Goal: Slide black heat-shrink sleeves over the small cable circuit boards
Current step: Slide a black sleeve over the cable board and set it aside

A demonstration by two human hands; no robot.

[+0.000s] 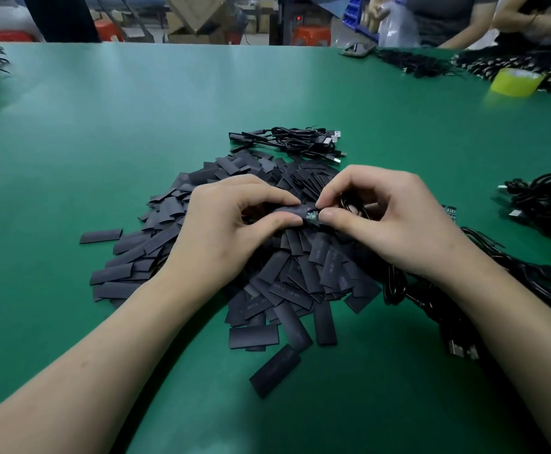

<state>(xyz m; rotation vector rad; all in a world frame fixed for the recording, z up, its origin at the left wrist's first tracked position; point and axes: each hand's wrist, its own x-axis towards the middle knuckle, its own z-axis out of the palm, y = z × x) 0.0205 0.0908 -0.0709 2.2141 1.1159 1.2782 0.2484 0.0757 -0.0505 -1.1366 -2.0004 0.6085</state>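
Note:
A big heap of flat black heat-shrink sleeves covers the middle of the green table. Above it my left hand pinches one black sleeve between thumb and forefinger. My right hand pinches a small circuit board on a black cable. The board's green end shows in the gap between my fingertips, partly inside the sleeve's mouth. The cable's loops are mostly hidden behind my right hand.
A bundle of black USB cables lies behind the heap. More cables lie at the right and under my right forearm. A yellow tape roll and other people's hands are at the far right edge.

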